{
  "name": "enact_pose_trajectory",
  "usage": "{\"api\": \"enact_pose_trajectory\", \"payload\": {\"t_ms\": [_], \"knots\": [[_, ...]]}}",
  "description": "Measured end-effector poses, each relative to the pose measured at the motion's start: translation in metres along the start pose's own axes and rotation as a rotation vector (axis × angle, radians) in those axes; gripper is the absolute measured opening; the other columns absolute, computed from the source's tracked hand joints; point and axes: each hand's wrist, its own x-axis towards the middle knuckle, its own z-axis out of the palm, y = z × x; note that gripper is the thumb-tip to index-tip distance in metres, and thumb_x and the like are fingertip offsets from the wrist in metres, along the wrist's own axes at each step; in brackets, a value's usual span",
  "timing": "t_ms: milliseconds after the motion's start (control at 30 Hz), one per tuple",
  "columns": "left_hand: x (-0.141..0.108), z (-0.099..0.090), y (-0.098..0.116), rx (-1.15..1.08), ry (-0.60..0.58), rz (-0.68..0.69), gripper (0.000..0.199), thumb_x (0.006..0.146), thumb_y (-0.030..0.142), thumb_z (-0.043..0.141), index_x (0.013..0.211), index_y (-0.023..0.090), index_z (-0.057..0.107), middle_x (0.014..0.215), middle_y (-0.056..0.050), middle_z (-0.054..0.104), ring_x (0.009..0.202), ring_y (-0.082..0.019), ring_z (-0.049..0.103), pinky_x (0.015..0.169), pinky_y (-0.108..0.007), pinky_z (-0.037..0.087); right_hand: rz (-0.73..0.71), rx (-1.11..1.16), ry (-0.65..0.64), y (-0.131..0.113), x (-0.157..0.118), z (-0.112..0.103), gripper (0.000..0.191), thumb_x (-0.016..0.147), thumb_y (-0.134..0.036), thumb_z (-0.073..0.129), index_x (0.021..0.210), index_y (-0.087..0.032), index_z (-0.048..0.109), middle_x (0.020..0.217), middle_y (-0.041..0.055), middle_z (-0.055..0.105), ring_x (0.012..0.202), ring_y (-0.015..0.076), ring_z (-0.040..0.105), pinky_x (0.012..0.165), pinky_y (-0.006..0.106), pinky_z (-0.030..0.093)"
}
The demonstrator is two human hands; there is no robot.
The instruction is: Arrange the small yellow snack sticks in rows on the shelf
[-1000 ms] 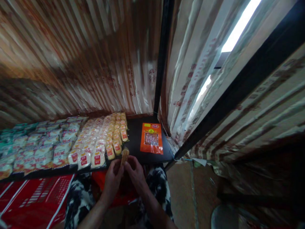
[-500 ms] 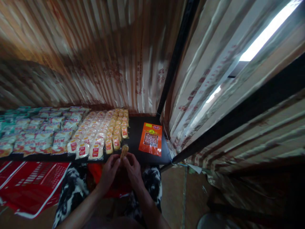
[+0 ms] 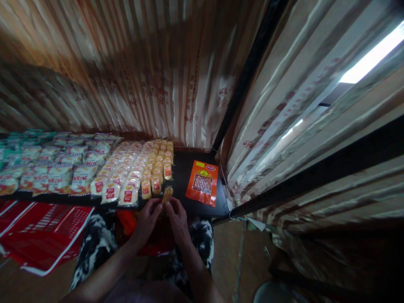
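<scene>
My left hand (image 3: pixel 149 213) and my right hand (image 3: pixel 177 217) meet at the shelf's front edge. Between their fingertips is a small tan wrapped snack pack (image 3: pixel 168 192), one hand on each side, its far end pointing away from me. Just beyond it stand rows of similar yellowish wrapped snack packs (image 3: pixel 156 185). To their left are whiter clear-wrapped packs (image 3: pixel 128 195) with red labels. An orange pouch (image 3: pixel 203 185) with a clear window lies flat on the black shelf (image 3: pixel 182 168), right of my hands.
White-and-blue snack bags (image 3: pixel 83 179) and green ones (image 3: pixel 19 143) fill the shelf's left part. A red bag (image 3: pixel 47 233) with white edging hangs or lies below the shelf. Black posts (image 3: pixel 240 80) and pleated curtains (image 3: pixel 151 84) enclose the shelf.
The camera view has tilted slightly, so the scene appears rotated. Both hands keep their hold on the small snack pack, which stays near the shelf's front edge.
</scene>
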Motion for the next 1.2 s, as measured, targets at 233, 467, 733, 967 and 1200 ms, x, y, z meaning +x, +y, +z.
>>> {"api": "enact_pose_trajectory", "payload": {"t_ms": [233,467,733,967,1200], "knots": [[0.0,0.001,-0.01,-0.029,-0.038,-0.006,0.038,0.073,0.045,0.057,0.096,0.016,0.057,0.099,-0.008,0.067,0.09,-0.022,0.064,0.081,-0.034,0.049,0.032,-0.099,0.009,0.007,0.001,-0.004,0.038,0.081,-0.046,0.053,0.104,-0.018,0.062,0.099,0.0066,0.068,0.093,0.0219,0.062,0.081,0.031,0.049],[0.002,0.002,-0.014,-0.037,-0.033,0.015,0.037,0.07,0.042,0.06,0.097,0.017,0.056,0.099,-0.008,0.067,0.091,-0.022,0.064,0.083,-0.036,0.049,0.035,-0.09,0.003,0.009,0.005,-0.003,0.036,0.08,-0.044,0.054,0.102,-0.017,0.063,0.098,0.0062,0.068,0.093,0.0214,0.062,0.081,0.03,0.049],[0.002,0.002,-0.013,-0.025,-0.042,0.0,0.035,0.073,0.042,0.058,0.097,0.016,0.056,0.097,-0.008,0.066,0.091,-0.021,0.063,0.084,-0.035,0.049,0.029,-0.117,0.01,0.009,0.007,-0.004,0.035,0.081,-0.043,0.052,0.101,-0.017,0.065,0.094,0.0052,0.069,0.087,0.0204,0.063,0.077,0.029,0.049],[0.006,-0.001,-0.012,0.023,0.009,0.034,0.035,0.074,0.041,0.057,0.099,0.017,0.055,0.101,-0.008,0.066,0.093,-0.021,0.063,0.087,-0.036,0.047,0.007,-0.098,-0.001,0.005,0.008,0.001,0.036,0.082,-0.044,0.051,0.1,-0.015,0.064,0.096,0.0065,0.069,0.087,0.0205,0.062,0.078,0.029,0.048],[0.007,-0.001,-0.012,0.03,0.016,0.055,0.035,0.073,0.039,0.058,0.1,0.016,0.055,0.101,-0.009,0.066,0.093,-0.021,0.063,0.087,-0.037,0.048,0.002,-0.05,-0.03,0.002,0.009,0.003,0.036,0.081,-0.043,0.054,0.102,-0.015,0.063,0.099,0.0069,0.068,0.09,0.0205,0.061,0.079,0.029,0.048]]}}
